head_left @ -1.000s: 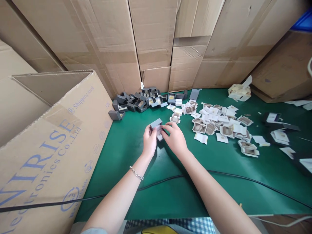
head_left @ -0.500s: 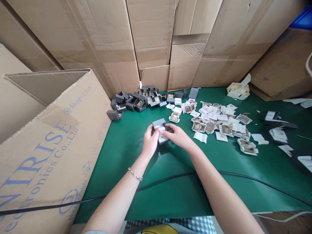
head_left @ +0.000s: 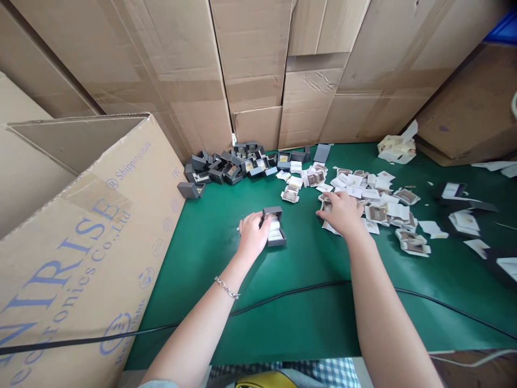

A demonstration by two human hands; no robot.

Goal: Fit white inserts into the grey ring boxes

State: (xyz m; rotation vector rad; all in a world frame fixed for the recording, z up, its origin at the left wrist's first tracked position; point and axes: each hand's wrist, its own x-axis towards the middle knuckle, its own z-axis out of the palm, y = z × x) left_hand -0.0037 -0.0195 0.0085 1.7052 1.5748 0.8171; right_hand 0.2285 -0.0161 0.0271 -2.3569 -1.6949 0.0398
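Open box in the left hand.
Thumb and finger close narrowly on the box's left edge. Right of that grip, the right hand is at the white pieces, thumb apart from fingers; whether it holds one, I cannot tell. Dark boxes lie beyond the grip, a carton to its left.

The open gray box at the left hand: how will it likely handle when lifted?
The gray box is likely stiff: its walls look straight. The raised lid may swing if bumped, standing up from the base. The white insert could slip if tipped, as the box is open.
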